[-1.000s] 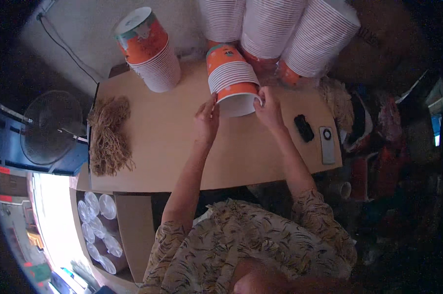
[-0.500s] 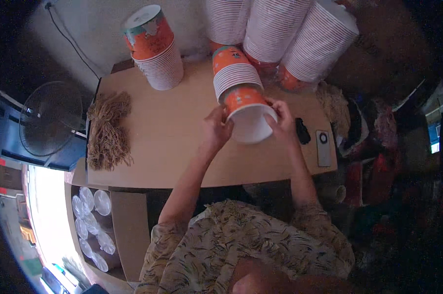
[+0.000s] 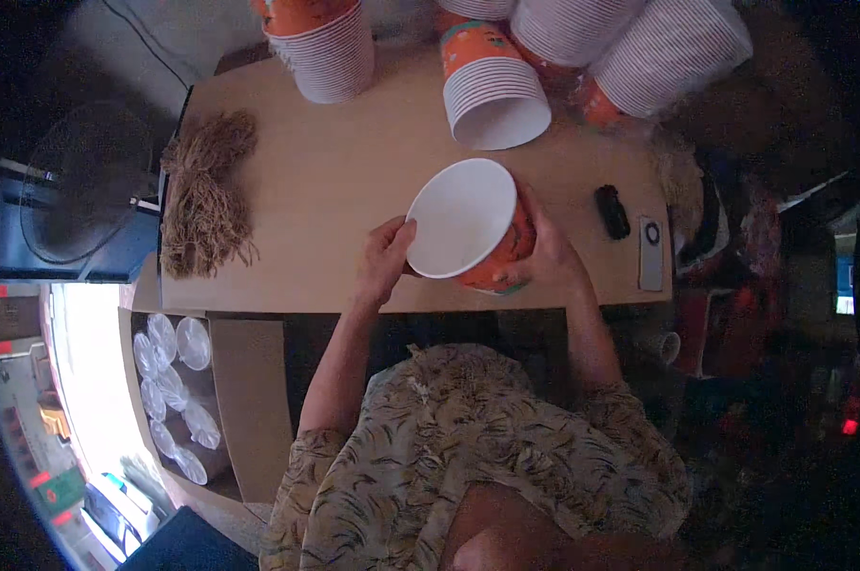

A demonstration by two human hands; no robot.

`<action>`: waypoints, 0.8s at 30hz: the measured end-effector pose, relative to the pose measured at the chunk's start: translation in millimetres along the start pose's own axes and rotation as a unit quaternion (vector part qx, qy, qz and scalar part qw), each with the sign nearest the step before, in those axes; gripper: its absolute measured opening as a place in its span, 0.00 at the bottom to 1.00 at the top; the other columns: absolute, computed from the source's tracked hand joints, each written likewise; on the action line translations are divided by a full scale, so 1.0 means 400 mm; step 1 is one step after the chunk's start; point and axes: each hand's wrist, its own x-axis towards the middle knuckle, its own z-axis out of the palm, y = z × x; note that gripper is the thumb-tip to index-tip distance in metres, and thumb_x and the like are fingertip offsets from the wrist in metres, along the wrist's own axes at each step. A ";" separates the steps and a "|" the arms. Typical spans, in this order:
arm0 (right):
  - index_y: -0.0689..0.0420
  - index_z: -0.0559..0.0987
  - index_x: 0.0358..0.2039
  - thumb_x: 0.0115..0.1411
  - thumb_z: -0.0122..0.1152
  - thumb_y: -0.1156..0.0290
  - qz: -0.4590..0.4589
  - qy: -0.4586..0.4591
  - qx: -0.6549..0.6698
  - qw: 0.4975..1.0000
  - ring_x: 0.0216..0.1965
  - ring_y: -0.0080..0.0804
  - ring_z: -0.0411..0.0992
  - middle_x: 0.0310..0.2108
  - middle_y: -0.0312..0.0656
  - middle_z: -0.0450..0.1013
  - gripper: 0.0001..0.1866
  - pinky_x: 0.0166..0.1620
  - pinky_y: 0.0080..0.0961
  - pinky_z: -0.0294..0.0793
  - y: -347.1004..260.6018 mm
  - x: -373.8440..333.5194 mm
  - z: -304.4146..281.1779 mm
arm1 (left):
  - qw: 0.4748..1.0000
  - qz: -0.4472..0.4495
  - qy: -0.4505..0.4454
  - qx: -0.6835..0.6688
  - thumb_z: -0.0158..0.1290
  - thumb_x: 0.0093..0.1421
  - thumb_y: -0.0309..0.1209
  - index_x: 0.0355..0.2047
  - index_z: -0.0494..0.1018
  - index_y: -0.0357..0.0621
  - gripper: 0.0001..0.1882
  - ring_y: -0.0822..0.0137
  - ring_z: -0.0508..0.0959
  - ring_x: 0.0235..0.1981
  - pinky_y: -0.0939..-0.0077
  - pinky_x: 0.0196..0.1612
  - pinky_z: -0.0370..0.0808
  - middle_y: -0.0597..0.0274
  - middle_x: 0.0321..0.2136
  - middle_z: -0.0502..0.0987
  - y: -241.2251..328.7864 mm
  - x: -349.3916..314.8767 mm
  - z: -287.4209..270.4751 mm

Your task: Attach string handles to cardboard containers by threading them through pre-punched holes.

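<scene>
Above the front of the table I hold one orange paper tub (image 3: 463, 217), tilted so that its white inside and round rim show. My left hand (image 3: 386, 255) grips the rim at its left edge, thumb on top. Around the orange outer wall at the right my right hand (image 3: 544, 249) is wrapped. Just beyond, a nested stack of the same tubs (image 3: 496, 95) lies with its white open mouth toward me, apart from both hands.
A taller tub stack (image 3: 330, 62) stands back left; plastic-wrapped stacks (image 3: 672, 62) line the back right. A bundle of brown fibres (image 3: 206, 195) lies left. A black object (image 3: 612, 211) and a phone (image 3: 651, 252) lie right. Below left, a carton (image 3: 249, 409) holds plastic-wrapped round pieces.
The tub has come away from the stack toward me and turned, its mouth now facing up and left. My right hand has shifted onto its side. The whole view has tilted downward.
</scene>
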 end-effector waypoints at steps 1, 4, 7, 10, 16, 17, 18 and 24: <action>0.57 0.52 0.69 0.27 0.86 0.60 0.001 -0.005 0.000 1.000 0.68 0.40 0.54 0.67 0.46 0.56 0.70 0.68 0.40 0.55 -0.005 0.004 0.014 | 1.000 0.004 0.016 -0.013 0.46 0.70 0.41 0.46 0.76 0.36 0.20 0.71 0.79 0.31 0.74 0.31 0.78 0.61 0.32 0.80 -0.020 -0.001 -0.010; 0.58 0.54 0.68 0.26 0.86 0.60 0.022 0.012 -0.012 1.000 0.67 0.43 0.56 0.65 0.48 0.57 0.69 0.68 0.40 0.57 -0.021 0.018 0.061 | 0.979 0.141 0.061 0.132 0.44 0.71 0.42 0.45 0.76 0.34 0.21 0.69 0.79 0.32 0.71 0.36 0.78 0.62 0.33 0.81 -0.073 0.028 -0.053; 0.59 0.55 0.67 0.30 0.84 0.55 -0.004 0.015 -0.179 0.984 0.65 0.47 0.59 0.63 0.51 0.59 0.65 0.66 0.41 0.59 -0.011 0.030 0.098 | 0.966 0.198 0.090 0.138 0.43 0.72 0.42 0.46 0.76 0.34 0.22 0.68 0.78 0.39 0.71 0.44 0.75 0.62 0.37 0.80 -0.022 0.000 -0.046; 0.61 0.57 0.66 0.36 0.81 0.51 -0.015 0.062 -0.245 0.967 0.62 0.51 0.62 0.62 0.55 0.60 0.61 0.63 0.42 0.62 -0.043 0.049 0.171 | 0.983 0.183 0.010 0.027 0.43 0.72 0.41 0.48 0.76 0.34 0.22 0.69 0.76 0.45 0.73 0.51 0.71 0.61 0.41 0.79 -0.012 -0.034 -0.085; 0.60 0.56 0.66 0.39 0.78 0.48 -0.004 0.073 -0.393 0.917 0.58 0.51 0.64 0.59 0.53 0.63 0.59 0.61 0.47 0.61 -0.060 0.074 0.258 | 0.989 0.109 -0.075 -0.072 0.46 0.71 0.39 0.53 0.74 0.34 0.21 0.71 0.74 0.46 0.74 0.55 0.68 0.63 0.43 0.78 0.000 -0.047 -0.165; 0.60 0.56 0.66 0.38 0.78 0.49 -0.007 0.075 -0.395 0.916 0.57 0.50 0.65 0.58 0.52 0.64 0.60 0.60 0.48 0.61 -0.063 0.075 0.269 | 0.989 0.107 -0.072 -0.073 0.46 0.71 0.39 0.53 0.74 0.34 0.21 0.71 0.74 0.46 0.74 0.55 0.68 0.63 0.43 0.78 0.003 -0.050 -0.172; 0.59 0.55 0.67 0.38 0.78 0.49 -0.011 0.078 -0.397 0.914 0.56 0.49 0.65 0.57 0.51 0.64 0.60 0.59 0.48 0.61 -0.067 0.077 0.276 | 0.989 0.090 -0.087 -0.076 0.46 0.70 0.38 0.54 0.73 0.34 0.20 0.72 0.74 0.47 0.74 0.56 0.68 0.64 0.43 0.78 0.012 -0.050 -0.177; 0.57 0.55 0.67 0.36 0.79 0.49 -0.028 0.105 -0.446 0.888 0.53 0.48 0.67 0.55 0.49 0.64 0.61 0.54 0.48 0.63 -0.087 0.075 0.323 | 0.980 0.069 -0.151 -0.110 0.47 0.69 0.32 0.58 0.69 0.34 0.20 0.71 0.73 0.51 0.74 0.58 0.66 0.62 0.48 0.76 0.047 -0.055 -0.201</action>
